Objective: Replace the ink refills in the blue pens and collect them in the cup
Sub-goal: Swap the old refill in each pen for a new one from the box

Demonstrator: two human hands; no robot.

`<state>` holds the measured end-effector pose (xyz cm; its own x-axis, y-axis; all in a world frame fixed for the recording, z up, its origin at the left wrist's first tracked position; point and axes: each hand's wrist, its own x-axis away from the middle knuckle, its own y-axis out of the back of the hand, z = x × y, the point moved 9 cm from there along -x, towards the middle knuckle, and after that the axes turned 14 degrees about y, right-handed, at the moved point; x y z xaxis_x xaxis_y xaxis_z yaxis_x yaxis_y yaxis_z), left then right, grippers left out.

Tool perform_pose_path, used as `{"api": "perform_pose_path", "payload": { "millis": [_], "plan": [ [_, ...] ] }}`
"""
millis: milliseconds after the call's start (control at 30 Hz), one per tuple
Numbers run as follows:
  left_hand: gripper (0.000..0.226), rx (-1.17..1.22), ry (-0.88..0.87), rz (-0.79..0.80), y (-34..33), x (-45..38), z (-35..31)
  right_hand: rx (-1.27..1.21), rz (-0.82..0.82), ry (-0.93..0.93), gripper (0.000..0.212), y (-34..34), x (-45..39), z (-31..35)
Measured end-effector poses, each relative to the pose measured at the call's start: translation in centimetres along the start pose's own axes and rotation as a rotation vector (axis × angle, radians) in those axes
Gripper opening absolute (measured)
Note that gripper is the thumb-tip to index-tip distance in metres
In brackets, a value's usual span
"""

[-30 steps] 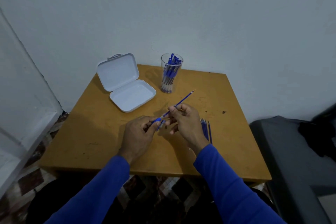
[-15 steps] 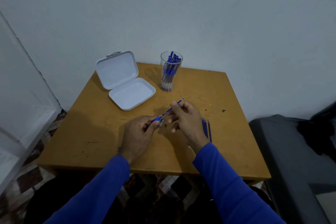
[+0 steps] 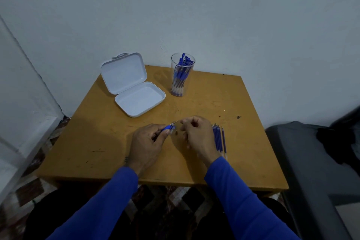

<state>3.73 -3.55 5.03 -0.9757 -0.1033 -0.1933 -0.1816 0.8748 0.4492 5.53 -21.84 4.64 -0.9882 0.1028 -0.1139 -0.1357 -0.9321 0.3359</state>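
While the left hand grips the blue pen steady, the right hand pinches at its refill tip, probably seating it; spare refills lie at three o'clock, the cup at twelve.

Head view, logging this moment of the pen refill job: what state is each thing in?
Pen: gripped by the left hand, refill tip poking out.
Right hand: fingers curled by the tip; contact unclear.
Cup: upright, holding blue pens.
White case: lid open, tray looks empty.
Loose refills: lying side by side on the table.
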Motion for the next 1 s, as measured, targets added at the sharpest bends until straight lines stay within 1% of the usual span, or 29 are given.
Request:
{"api": "perform_pose_path", "payload": {
  "millis": [67,133,233,400,467,500,633,667,733,800,1000],
  "plan": [
    [0.020,-0.019,0.012,0.005,-0.1,0.0,0.2,0.249,0.025,0.057,0.010,-0.2,0.0,0.2],
    [0.022,-0.027,0.021,0.007,-0.2,-0.1,0.4,0.383,0.088,0.096,0.018,-1.0,0.1,0.4],
    [0.024,-0.037,0.027,0.016,-0.2,-0.1,0.6,0.441,0.143,0.120,0.024,-2.0,0.1,0.4],
    [0.024,-0.044,0.029,0.044,-0.6,-0.1,0.6,0.550,0.166,0.180,0.013,-2.4,-0.2,0.3],
    [0.023,-0.057,0.026,0.052,-0.6,-0.1,0.5,0.497,0.145,0.162,0.010,-2.2,-0.1,0.1],
    [0.022,-0.066,0.020,0.056,-0.7,-0.1,0.5,0.420,0.110,0.135,0.009,-1.9,0.0,-0.2],
    [0.020,-0.112,0.017,0.066,-1.1,-0.1,0.7,0.028,-0.059,-0.039,0.013,-0.4,0.9,-2.0],
    [0.020,-0.130,0.014,0.065,-1.2,-0.2,0.8,-0.082,-0.085,-0.064,0.012,-0.2,1.1,-2.0],
    [0.021,-0.155,0.013,0.065,-1.3,-0.1,0.9,-0.253,-0.084,-0.072,0.013,-0.2,1.4,-1.6],
    [0.020,-0.161,0.010,0.068,-1.4,-0.1,0.8,-0.295,-0.049,-0.055,0.015,-0.4,1.6,-1.1],
    [0.020,-0.157,0.005,0.056,-1.3,-0.1,0.6,-0.274,0.001,-0.039,0.016,-0.8,1.7,-0.8]
  ]
}}
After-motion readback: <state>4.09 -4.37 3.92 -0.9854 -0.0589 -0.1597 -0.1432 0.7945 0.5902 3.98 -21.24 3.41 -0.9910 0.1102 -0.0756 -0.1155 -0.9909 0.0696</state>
